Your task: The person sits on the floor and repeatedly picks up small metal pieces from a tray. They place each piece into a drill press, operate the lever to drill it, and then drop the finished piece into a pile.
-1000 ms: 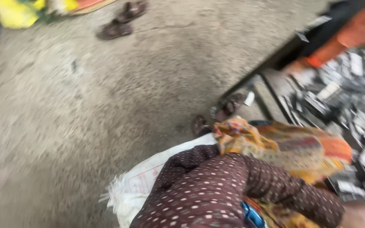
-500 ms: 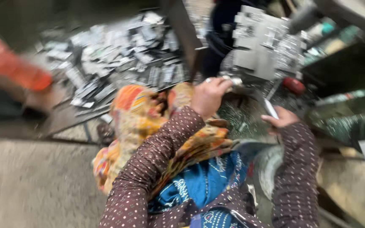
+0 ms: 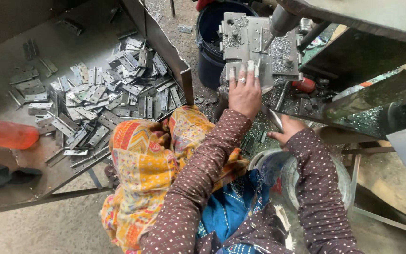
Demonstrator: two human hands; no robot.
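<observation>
Up at the press, the left hand (image 3: 244,91) lies flat, its fingers (image 3: 243,71) straight and close together, the tips resting on the lower edge of a grey metal jig plate (image 3: 252,40); they press on it rather than close round anything. The plate sits at twelve o'clock from those fingertips — a blocky, dull steel piece with bolts and holes, strewn with fine bright swarf, and a round steel spindle (image 3: 282,19) comes down onto it from one o'clock. The right hand (image 3: 285,131) is lower, at about four o'clock from the left, palm down over a heap of metal shavings; its fingers are mostly hidden, so I cannot tell whether they grip a piece. Just below it stands a pale plastic bucket (image 3: 339,181). At eleven o'clock from the plate is a dark blue drum (image 3: 210,51). Well apart, at nine o'clock, a sloping steel tray (image 3: 5,127) holds a loose pile of flat grey hinges (image 3: 113,89) — many overlapping. An orange patterned scarf (image 3: 151,164) lies bunched across the lap.
</observation>
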